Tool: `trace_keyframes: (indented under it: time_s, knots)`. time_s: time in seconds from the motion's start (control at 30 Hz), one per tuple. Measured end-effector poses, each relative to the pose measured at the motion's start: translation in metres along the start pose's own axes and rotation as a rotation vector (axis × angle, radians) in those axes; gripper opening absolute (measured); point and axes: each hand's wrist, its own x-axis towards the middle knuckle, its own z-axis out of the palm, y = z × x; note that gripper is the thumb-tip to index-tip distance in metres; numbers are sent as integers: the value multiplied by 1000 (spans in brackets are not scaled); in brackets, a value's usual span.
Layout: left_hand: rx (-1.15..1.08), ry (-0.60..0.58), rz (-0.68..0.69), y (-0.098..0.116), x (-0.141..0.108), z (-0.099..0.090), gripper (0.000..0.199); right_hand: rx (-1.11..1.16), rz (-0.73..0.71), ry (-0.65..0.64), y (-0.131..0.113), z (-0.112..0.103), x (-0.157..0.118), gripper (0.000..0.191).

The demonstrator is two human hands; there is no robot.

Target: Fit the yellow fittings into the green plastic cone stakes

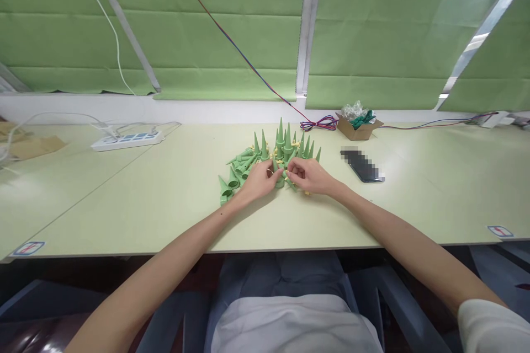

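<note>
My left hand (261, 180) is closed around a green plastic cone-shaped spike (279, 182), its wider end towards the table. Close beside it, my right hand (308, 175) pinches at the spike's side; a small part at those fingertips is too small to make out. Behind my hands stand several green spikes (280, 140) with their points up, small yellow pieces among them. More green spikes (233, 180) lie in a loose heap to the left of my left hand, some with open hollow ends showing.
A black phone (361, 165) lies to the right. Behind it sits a small cardboard box (359, 131) with clear plastic and green material, near a coiled red-and-blue cable (318, 123). A white power strip (127, 141) is at the back left of the pale table (165, 198).
</note>
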Motion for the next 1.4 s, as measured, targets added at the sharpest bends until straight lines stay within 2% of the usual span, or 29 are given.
trace_keyframes:
  time_s: [0.13, 0.23, 0.43, 1.1, 1.4]
  knots:
    - [-170, 8, -94, 3, 0, 0, 39, 83, 40, 83, -4, 7, -1, 11]
    - [-337, -30, -187, 6, 0, -1, 36, 165, 79, 136, -4, 11, -2, 13]
    - [-542, -49, -289, 8, 0, -1, 33, 322, 131, 177, -6, 15, -2, 14]
    - [-582, -45, -301, 9, -2, -1, 32, 160, 94, 209, -2, 18, -2, 11]
    - [-546, 13, -294, 10, -2, -2, 35, 147, 103, 189, -3, 19, -1, 17]
